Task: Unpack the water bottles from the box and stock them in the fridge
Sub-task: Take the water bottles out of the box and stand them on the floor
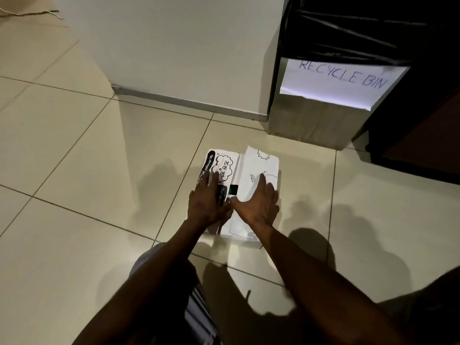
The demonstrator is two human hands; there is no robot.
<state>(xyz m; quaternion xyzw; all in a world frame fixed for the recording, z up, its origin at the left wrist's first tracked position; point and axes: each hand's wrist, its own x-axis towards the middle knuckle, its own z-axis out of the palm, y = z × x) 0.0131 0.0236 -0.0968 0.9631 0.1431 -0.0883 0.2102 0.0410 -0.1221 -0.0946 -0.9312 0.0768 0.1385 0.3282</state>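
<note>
The person leans over a white printed box [245, 170] that lies flattened on the beige floor tiles [74, 145]. Both palms press down on it: the left hand [207, 201] lies on the panel with the black lettering and cloud drawing, fingers straight, and the right hand [258, 204] lies spread on the plainer panel beside it, the thumbs nearly meeting over the crease. Just beyond the box stands a steel bin [321, 113] lined with a black bag [348, 28], a paper sign [341, 80] taped to its front reading "RECYCLE BIN". A pale wall [174, 46] meets the floor to the bin's left, and hand shadows fall across the tiles.
</note>
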